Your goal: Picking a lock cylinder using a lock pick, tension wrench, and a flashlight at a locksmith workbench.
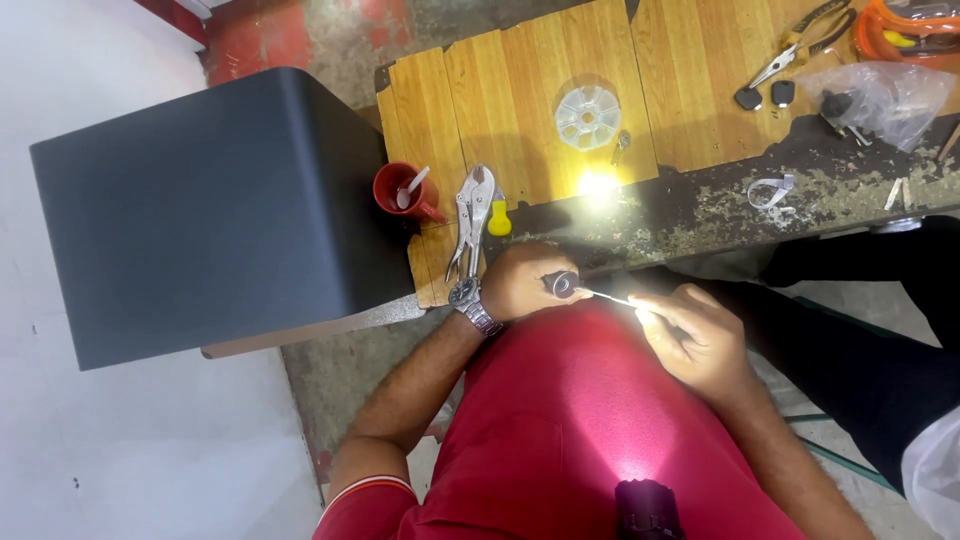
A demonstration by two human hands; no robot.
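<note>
My left hand (520, 280), with a metal wristwatch (470, 305) on the wrist, grips a small dark round cylinder (562, 285) just in front of the bench edge. My right hand (695, 335) pinches a thin bright metal pick (610, 297) whose tip points into the cylinder's round end. Both hands hover over my lap in a red shirt, lit by a torch (645, 510) held at my chest.
The wooden bench (520, 90) carries locking pliers (472, 215), a red cup (400, 190), a clear round parts tray (588, 117), pliers (800, 45), key fobs (765, 97) and a plastic bag (880, 95). A black box (210, 210) stands at left.
</note>
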